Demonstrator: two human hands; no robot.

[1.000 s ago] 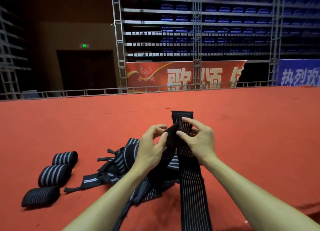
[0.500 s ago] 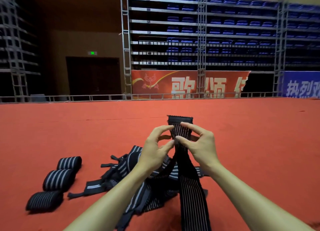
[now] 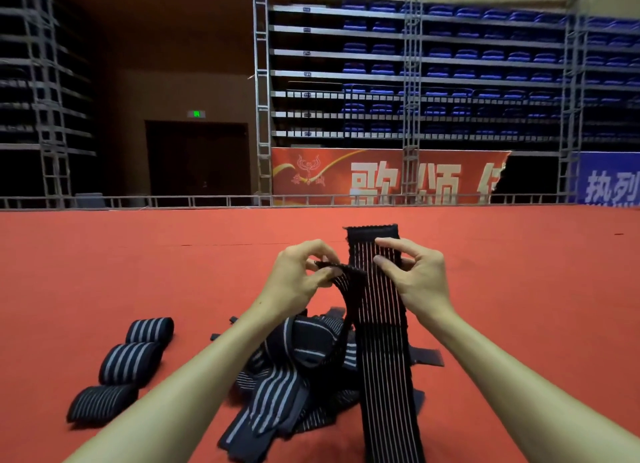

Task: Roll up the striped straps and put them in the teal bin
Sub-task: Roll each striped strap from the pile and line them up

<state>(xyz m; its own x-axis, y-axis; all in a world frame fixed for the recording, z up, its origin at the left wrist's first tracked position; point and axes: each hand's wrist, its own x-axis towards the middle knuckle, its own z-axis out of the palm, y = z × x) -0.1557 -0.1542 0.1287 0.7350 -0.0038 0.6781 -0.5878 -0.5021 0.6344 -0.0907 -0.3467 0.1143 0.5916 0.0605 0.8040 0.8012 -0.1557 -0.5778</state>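
Observation:
A long black strap with thin white stripes is held upright in front of me, its top end standing above my fingers and its length running down toward me. My right hand pinches it near the top on the right side. My left hand pinches a folded-over part of the strap at its left edge. Under my forearms lies a tangled pile of loose striped straps. Three rolled straps lie in a row on the red carpet at the left. No teal bin is in view.
Red carpet covers the floor all around, ending at a low metal rail far ahead. Beyond it stand metal trusses, a red banner and rows of blue seats.
My hands have drawn slightly apart, the left one pulling a fold of the strap out to the left. The view has tilted up a little.

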